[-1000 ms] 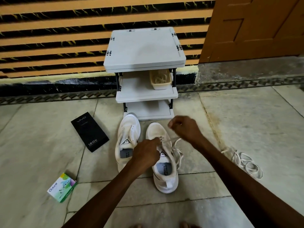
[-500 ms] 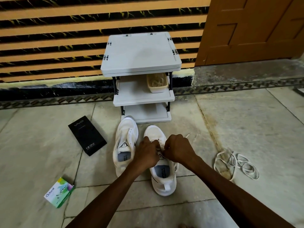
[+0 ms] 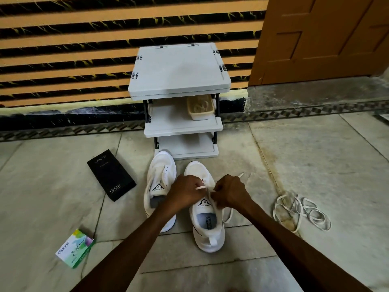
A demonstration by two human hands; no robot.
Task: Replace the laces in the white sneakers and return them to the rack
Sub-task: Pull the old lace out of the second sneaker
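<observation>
The left hand (image 3: 185, 192) and right hand (image 3: 229, 193) each pinched the lace (image 3: 200, 187) over the shoe (image 3: 208, 237) on the floor (image 3: 315, 165) by the rack (image 3: 179, 68). It seemed best to pull both ends even and flat

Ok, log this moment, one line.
step: lacing right sneaker | left hand: pinches lace | right hand: pinches lace | loose laces: on floor

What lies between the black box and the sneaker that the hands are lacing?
The other sneaker stands there, partly hidden by the left hand, which pinches a lace. The head view shows it.
</observation>
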